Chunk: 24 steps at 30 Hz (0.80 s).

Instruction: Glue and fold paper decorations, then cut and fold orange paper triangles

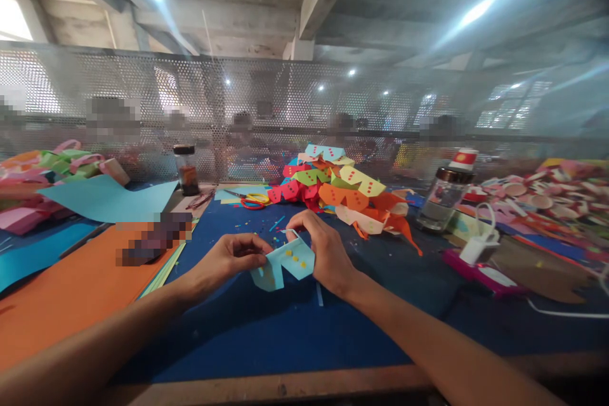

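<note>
Plainly, the largest thing before you is the grey perforated metal screen [271, 92] running across behind your dark blue tabletop [228, 349]. On that top, to your left, broad orange paper sheets [61, 304] lie flat, with a curved light-blue paper sheet [111, 203] beyond them near a heap of pink and green folded paper pieces [85, 165]. A heap of small white, pink and red pieces [542, 200] spreads at far right, and ahead of you stands a mixed pile of red, orange, green and yellow folded paper shapes [343, 196], many dotted. Just right of that pile is a clear glass jar with a dark lid [442, 200]; nearer you, a white plug [476, 248] sits on a magenta power strip [485, 274]. Your right hand [328, 254] curls, partly closed, around the right end of a pale-blue folded paper piece with yellow dots [275, 269]; your left hand [238, 257] pinches its left side between thumb and fingertips, so it hangs between both hands above the tabletop. Beyond it, left of the pile, lie scissors with red and yellow handles [252, 205]. Smallest are the coloured paper scraps [276, 224] scattered just past your hands.
</note>
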Each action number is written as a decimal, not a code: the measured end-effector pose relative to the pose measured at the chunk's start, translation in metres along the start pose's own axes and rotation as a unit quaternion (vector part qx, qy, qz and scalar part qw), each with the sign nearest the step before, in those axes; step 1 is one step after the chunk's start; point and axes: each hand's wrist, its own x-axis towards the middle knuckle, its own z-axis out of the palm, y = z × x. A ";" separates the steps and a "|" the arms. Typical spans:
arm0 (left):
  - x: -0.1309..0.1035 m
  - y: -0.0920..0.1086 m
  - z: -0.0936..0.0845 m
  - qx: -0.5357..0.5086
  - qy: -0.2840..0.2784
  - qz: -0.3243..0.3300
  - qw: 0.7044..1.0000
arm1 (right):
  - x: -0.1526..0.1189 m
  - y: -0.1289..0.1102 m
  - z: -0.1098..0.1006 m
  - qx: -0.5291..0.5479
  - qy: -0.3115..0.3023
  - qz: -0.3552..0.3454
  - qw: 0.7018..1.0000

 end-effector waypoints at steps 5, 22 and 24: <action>-0.001 0.007 0.002 0.019 0.031 0.016 0.999 | 0.001 -0.001 -0.001 0.007 0.003 -0.015 1.000; 0.000 0.012 -0.023 0.111 0.080 0.073 0.988 | 0.004 0.006 -0.005 0.026 0.051 -0.102 0.993; 0.001 0.013 -0.028 0.125 0.086 0.080 0.985 | 0.004 0.005 -0.004 0.017 0.048 -0.092 0.994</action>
